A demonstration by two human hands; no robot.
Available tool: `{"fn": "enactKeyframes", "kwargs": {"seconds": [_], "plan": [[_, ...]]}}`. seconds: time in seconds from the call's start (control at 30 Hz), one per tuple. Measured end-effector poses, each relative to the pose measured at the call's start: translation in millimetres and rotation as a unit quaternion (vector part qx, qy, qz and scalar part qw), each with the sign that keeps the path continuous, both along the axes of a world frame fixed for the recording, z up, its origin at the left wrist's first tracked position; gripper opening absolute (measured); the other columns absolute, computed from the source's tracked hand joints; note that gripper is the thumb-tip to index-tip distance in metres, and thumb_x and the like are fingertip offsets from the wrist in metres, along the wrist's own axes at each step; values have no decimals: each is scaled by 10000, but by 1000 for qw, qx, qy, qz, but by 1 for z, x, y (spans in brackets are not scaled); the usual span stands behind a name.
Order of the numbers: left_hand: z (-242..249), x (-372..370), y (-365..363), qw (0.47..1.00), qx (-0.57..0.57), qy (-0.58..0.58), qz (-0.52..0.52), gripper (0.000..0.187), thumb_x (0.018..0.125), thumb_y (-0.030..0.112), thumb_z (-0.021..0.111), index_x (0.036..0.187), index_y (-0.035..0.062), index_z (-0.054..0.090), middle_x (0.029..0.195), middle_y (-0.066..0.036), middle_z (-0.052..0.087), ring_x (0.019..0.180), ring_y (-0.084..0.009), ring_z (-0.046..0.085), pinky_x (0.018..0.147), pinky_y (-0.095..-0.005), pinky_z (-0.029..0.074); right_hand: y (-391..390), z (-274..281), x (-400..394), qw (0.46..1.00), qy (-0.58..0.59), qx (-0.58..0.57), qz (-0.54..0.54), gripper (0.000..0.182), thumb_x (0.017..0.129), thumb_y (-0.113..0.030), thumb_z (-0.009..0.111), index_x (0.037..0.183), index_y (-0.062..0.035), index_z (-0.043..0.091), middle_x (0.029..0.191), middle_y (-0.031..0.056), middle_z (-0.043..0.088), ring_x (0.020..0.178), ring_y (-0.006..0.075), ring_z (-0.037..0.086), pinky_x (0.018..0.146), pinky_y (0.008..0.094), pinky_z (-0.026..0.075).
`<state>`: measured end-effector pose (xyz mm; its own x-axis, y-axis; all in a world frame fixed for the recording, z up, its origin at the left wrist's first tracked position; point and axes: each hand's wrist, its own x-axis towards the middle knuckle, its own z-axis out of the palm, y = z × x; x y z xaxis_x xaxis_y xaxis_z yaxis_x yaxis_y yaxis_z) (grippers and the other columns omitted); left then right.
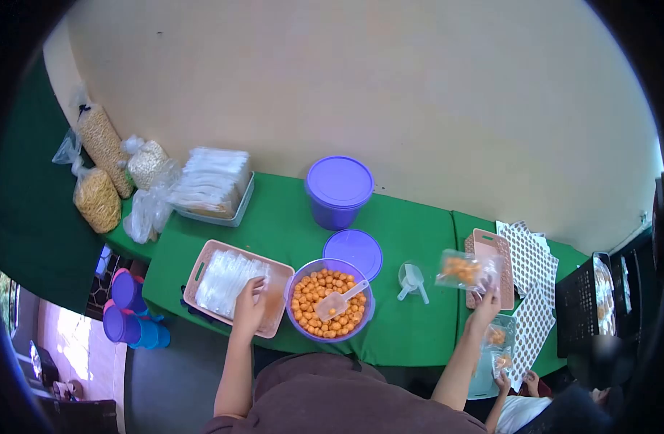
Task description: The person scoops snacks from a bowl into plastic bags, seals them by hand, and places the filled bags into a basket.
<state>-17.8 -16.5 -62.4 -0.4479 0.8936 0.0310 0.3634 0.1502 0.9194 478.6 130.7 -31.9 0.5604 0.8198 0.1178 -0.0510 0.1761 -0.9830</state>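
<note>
Filled bag (462,270): small clear packet of orange balls, pinched in the right hand (485,304), raised over the green table (288,224).
Left hand (249,307): fingers curled onto empty bags (227,278) in the pink tray (196,278).
Bowl (330,304): between the hands, holds orange balls and a scoop (337,302).
Lid (353,251): just behind the bowl.

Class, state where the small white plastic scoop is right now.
In the head view, the small white plastic scoop lies in the purple bowl on orange snack balls, centre table.
</note>
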Motion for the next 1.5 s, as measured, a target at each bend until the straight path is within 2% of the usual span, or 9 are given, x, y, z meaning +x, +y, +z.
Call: {"fn": "enactKeyframes", "kwargs": {"seconds": [0.27, 0.33, 0.53, 0.73, 0.87, 1.07, 1.3, 1.43, 1.5], "plan": [[-101, -6, -22, 973, -136, 185, 6, 642, 775, 192, 750, 1298, -26, 450, 1254, -249, 499, 1200, -405, 461, 1031, -441, 383, 2, -94, 75, 874, 187, 98, -437, 403, 980, -116, 482, 1325, 69, 387, 1311, 269, 457, 1106, 344, 566, 840, 439, 565], [-101, 1, -20, 967, -142, 211, 19, 656, 764, 183, 757, 1306, -18, 446, 1242, -242, 499, 1191, -400, 465, 1022, -444, 386, -9, -113, 54, 807, 7, -232, -543, 525, 917, -121, 568, 1372, -30, 322, 1263, 290, 440, 1162, 397, 464, 918, 488, 443], [-79, 10, -10, 942, -165, 271, 106, 607, 744, 103, 751, 1286, 20, 491, 1048, -175, 599, 992, -374, 564, 875, -474, 416, -33, -99, -87, 962, -117, -96, -226, 516, 898, 1, 523, 1361, -54, 304, 1183, 154, 337, 882, 202, 422, 814, 359, 419], [-75, -11, -10, 944, -121, 273, 141, 158, 876, 97, 624, 954, -15, 705, 849, -200, 682, 817, -376, 623, 776, -469, 459, -32, -70, -140, 994, -91, -10, -58, 510, 899, 15, 514, 1368, -60, 328, 1218, 114, 338, 880, 159, 425, 792, 321, 412], [-42, -10, -7, 958, -19, 209, 198, 196, 919, 127, 600, 957, -28, 712, 906, -208, 701, 860, -327, 659, 785, -401, 493, -35, -48, -156, 997, -80, 11, -22, 492, 902, 12, 515, 1358, -47, 340, 1226, 112, 337, 885, 157, 427, 803, 317, 410], [26, 33, 9, 971, 124, -175, 102, 273, 973, 187, 576, 1052, -64, 650, 942, -140, 696, 869, -186, 676, 809, -301, 521, -59, -27, -188, 982, -136, 31, 124, 459, 922, 2, 496, 1357, -40, 355, 1163, 79, 400, 932, 128, 424, 855, 286, 422], [44, 96, 5, 943, 35, -305, -124, 234, 899, 86, 668, 1089, -47, 632, 999, -139, 689, 914, -209, 679, 876, -313, 516, -74, -5, -212, 875, 36, -60, 479, 296, 913, -171, 655, 1141, 1, 578, 1074, 51, 591, 958, 131, 547, 848, 308, 450], [64, 100, 8, 964, 140, -199, -104, 402, 813, -5, 733, 1182, -56, 583, 1101, -123, 665, 968, -203, 671, 869, -305, 533, -64, 19, -203, 798, -113, -40, 591, 282, 894, -156, 673, 1116, 0, 600, 1006, 68, 621, 887, 153, 572, 808, 306, 468], [59, 95, 4, 936, 51, -329, -112, 391, 777, -23, 752, 1140, -67, 613, 1070, -138, 678, 977, -197, 670, 857, -294, 539, -69, 27, -207, 747, -212, 17, 630, 283, 887, -150, 677, 1117, -3, 601, 973, 77, 628, 867, 159, 579, 787, 305, 473]]}}
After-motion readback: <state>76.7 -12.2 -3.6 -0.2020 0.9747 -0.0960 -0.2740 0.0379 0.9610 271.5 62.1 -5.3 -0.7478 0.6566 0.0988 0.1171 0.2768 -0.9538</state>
